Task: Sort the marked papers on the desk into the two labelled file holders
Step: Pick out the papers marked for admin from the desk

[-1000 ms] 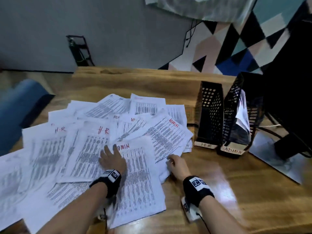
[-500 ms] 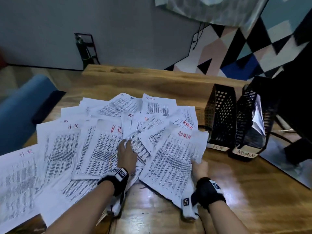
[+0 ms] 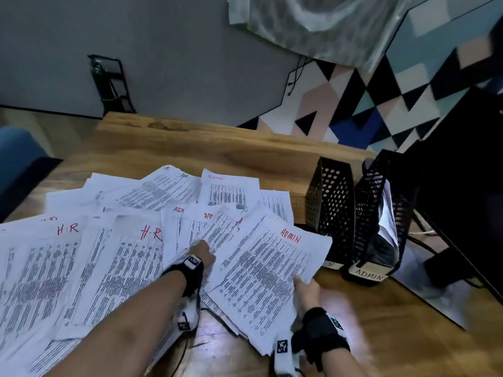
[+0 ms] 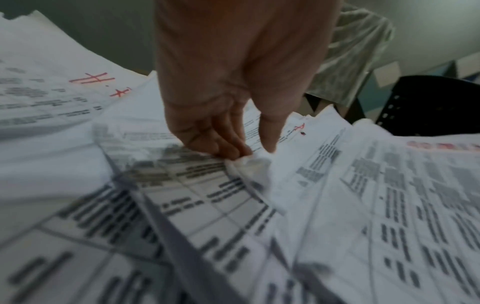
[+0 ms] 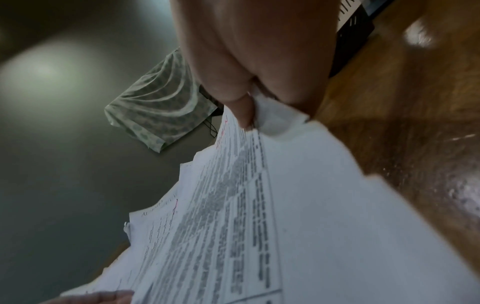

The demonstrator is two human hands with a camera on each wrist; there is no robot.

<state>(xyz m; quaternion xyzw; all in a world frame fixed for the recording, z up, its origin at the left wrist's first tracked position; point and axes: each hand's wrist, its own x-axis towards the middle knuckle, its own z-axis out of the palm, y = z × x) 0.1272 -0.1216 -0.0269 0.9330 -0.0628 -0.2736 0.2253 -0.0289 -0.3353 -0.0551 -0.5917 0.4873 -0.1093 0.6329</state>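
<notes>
Several printed papers marked H.R [image 3: 68,229] or ADMIN in red lie fanned over the wooden desk [image 3: 381,336]. My right hand [image 3: 306,291] pinches the right edge of an ADMIN sheet [image 3: 266,276], raised off the pile; the right wrist view shows thumb and fingers [image 5: 246,111] clamped on this ADMIN sheet [image 5: 311,205]. My left hand [image 3: 201,254] rests on the pile's middle, its fingertips [image 4: 231,151] and thumb gathering a crumpled sheet edge [image 4: 249,164]. At the right stand two black file holders: the HR holder [image 3: 330,213] and the ADMIN holder [image 3: 378,227], which has paper in it.
A black monitor [image 3: 462,186] and its cables stand right of the holders. A blue chair [image 3: 16,164] sits off the desk's left side. Bare wood lies in front of the holders.
My right hand has picked the ADMIN sheet up from the pile and drawn it rightward. The left hand has slid forward on the papers and curled its fingers on a sheet.
</notes>
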